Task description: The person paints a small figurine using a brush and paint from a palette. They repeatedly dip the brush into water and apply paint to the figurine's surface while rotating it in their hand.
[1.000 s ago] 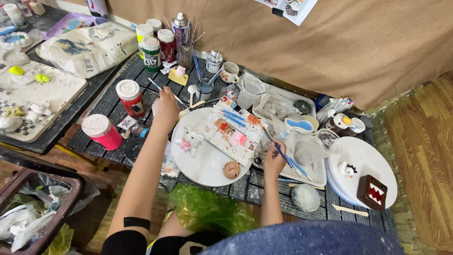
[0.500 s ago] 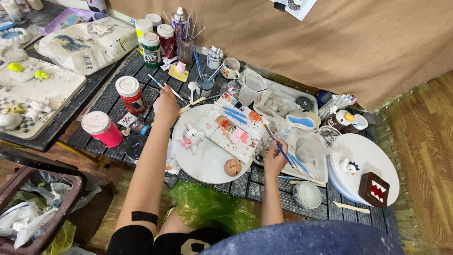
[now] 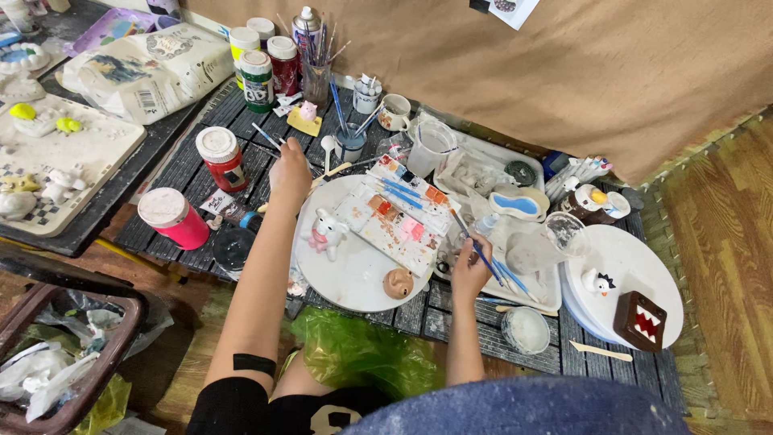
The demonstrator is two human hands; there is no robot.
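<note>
My left hand reaches over the slatted table, fingers curled down at a thin blue-handled brush beside a red paint jar. Whether it grips the brush is unclear. My right hand holds a blue paintbrush over a white tray. Between the hands lies a round white plate carrying a small white animal figure, a paint-stained palette and a small brown figure.
Paint jars and a cup of brushes stand at the back. A pink jar sits left. Right, a white plate bears a brown block figure. A bin is at lower left.
Both hands stay almost where they were; the view has only shifted slightly.
</note>
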